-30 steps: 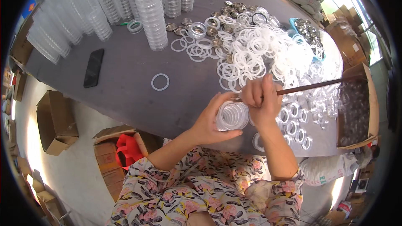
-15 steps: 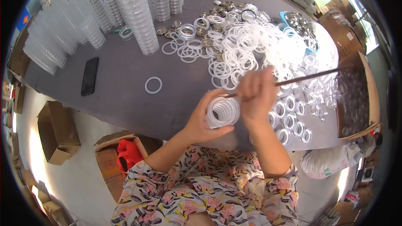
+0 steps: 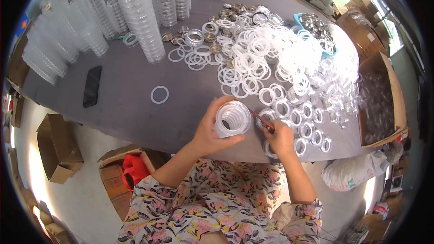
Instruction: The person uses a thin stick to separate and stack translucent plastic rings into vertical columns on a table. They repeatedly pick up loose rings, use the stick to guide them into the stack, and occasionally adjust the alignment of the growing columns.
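My left hand (image 3: 211, 129) grips a short stack of clear round plastic lids with white rings (image 3: 232, 119), held above the near edge of the grey table (image 3: 135, 86). My right hand (image 3: 278, 138) is shut on a thin brown stick (image 3: 259, 118) whose tip points toward the stack. The right hand sits low by the table's near edge, beside a row of ring-fitted lids (image 3: 303, 129). A heap of loose white rings (image 3: 271, 54) spreads across the table beyond both hands.
Tall stacks of clear lids (image 3: 140, 16) stand at the back left. A black phone (image 3: 91, 86) and a single white ring (image 3: 159, 95) lie on the left. Small metal caps (image 3: 316, 25) sit at the back. An open carton (image 3: 384, 99) stands at right, cardboard boxes (image 3: 58, 147) below left.
My right hand has dropped from over the stack down to the near table edge, and the stick has swung from pointing right to angling toward the stack. The left hand still holds the stack.
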`<action>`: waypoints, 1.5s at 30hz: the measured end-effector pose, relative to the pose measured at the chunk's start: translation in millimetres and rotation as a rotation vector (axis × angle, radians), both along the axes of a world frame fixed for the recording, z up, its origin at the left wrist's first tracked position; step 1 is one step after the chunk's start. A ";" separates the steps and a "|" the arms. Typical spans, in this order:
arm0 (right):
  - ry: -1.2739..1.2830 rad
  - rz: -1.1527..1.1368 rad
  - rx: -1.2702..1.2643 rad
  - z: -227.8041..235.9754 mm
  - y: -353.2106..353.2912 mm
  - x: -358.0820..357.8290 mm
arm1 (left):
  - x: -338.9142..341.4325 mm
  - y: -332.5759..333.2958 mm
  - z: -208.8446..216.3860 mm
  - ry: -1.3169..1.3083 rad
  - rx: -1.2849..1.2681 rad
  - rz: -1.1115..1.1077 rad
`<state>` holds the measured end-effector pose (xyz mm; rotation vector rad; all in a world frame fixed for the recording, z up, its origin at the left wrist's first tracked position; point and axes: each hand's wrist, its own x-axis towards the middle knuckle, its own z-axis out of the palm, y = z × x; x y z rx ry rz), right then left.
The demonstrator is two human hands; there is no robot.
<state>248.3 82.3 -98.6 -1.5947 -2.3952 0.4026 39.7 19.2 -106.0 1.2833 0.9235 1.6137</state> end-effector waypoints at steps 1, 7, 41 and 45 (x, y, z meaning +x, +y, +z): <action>0.028 0.001 -0.008 0.8 -0.3 -0.1 | -0.8 0.7 -0.3 0.010 0.007 0.004; -0.075 0.053 0.092 -6.3 -1.6 0.3 | -2.0 -0.3 -1.5 -0.003 -0.009 -0.015; 1.814 0.419 -0.889 90.2 -7.4 -105.9 | -6.1 8.7 22.3 0.042 0.046 -0.063; 1.772 0.480 -0.676 90.3 10.9 -120.2 | -3.4 7.3 22.5 -0.009 0.025 -0.070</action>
